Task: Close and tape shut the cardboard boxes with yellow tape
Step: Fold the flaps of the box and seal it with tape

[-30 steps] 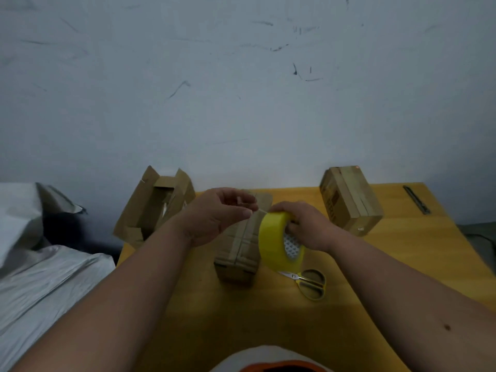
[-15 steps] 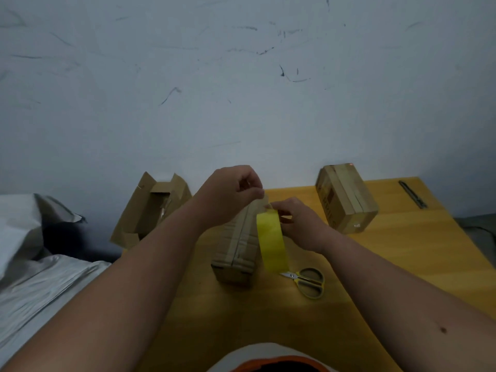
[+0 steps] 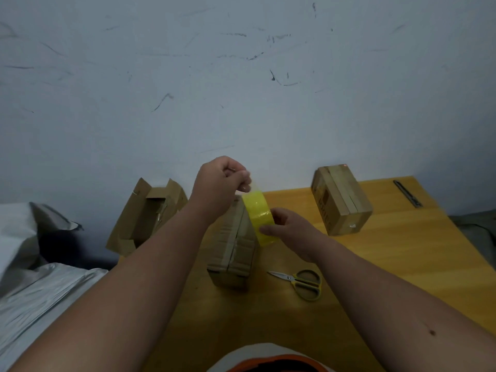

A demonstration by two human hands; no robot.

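Since half a second ago, the left hand has risen higher above the table, drawing the strip of yellow tape longer and more steeply slanted. That hand pinches the strip's upper end between thumb and curled fingers. The right hand grips the roll at the strip's lower end, fingers curled over it; the roll itself is mostly hidden behind them. Both hands hover over the closed cardboard box standing at the middle of the wooden table, its top seam running near to far. A second closed box sits far right, and an open box far left at the table's edge. Yellow-handled scissors lie just right of the middle box, and a utility knife lies at the far right edge.
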